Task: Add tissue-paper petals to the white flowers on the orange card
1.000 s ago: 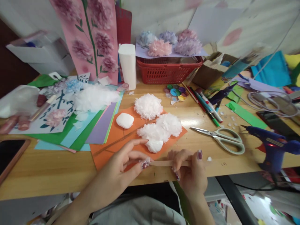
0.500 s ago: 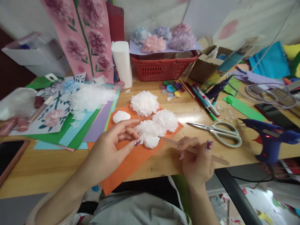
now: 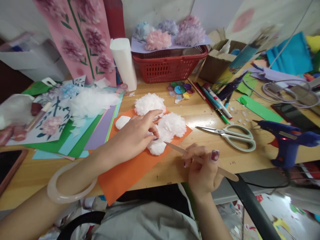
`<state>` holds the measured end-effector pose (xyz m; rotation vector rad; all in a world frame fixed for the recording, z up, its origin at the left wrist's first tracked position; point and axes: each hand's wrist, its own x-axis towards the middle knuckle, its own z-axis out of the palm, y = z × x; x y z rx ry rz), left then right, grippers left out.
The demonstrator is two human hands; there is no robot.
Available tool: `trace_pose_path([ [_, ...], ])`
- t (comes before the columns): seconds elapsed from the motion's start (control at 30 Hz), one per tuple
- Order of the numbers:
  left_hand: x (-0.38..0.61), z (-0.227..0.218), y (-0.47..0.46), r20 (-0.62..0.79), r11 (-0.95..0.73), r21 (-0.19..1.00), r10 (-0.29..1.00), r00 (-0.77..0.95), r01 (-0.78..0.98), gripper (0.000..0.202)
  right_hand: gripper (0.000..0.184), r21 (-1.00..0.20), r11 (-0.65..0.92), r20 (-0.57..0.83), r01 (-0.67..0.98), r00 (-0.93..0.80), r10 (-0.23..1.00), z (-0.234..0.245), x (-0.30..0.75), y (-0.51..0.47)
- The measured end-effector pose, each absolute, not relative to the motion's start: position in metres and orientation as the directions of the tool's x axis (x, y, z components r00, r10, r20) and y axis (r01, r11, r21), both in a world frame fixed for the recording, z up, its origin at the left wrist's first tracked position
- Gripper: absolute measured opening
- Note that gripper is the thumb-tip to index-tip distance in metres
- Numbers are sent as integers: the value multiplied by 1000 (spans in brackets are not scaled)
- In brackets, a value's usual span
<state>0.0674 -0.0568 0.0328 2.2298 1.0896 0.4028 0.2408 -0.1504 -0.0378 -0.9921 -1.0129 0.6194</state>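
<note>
On an orange sheet of paper (image 3: 125, 176) lie fluffy white tissue-paper flowers (image 3: 150, 102) and a plain white paper disc (image 3: 122, 122). My left hand (image 3: 136, 131) reaches over the sheet, its thumb and fingers pinched together at the edge of the nearest tissue flower (image 3: 157, 147). What sits between those fingertips is mostly hidden by the white paper around them. A flat wooden craft stick (image 3: 175, 148) is gripped in my right hand (image 3: 203, 166). The stick's far tip touches or almost touches the nearest flower.
Right of the sheet lie scissors (image 3: 235, 135) and a blue glue gun (image 3: 285, 136) with a lit red light. Markers (image 3: 215, 103), paint pots (image 3: 181, 88) and a red basket (image 3: 170, 68) stand behind. Coloured papers (image 3: 97, 133) and white tissue (image 3: 92, 100) cover the left side.
My left hand has moved forward and right over the nearest flower, bringing its bracelet into view. My right hand still holds the stick. The whole view has shifted slightly.
</note>
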Motion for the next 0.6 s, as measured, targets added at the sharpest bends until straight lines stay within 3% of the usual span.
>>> trace_pose_path([
  [0.27, 75, 38, -52, 11, -554, 561, 748, 664, 615, 55, 56, -921, 342, 381, 184, 250, 890, -43, 247, -154],
  [0.6, 76, 41, -47, -45, -576, 511, 723, 690, 637, 53, 51, -918, 328, 378, 223, 244, 893, -41, 246, -151],
])
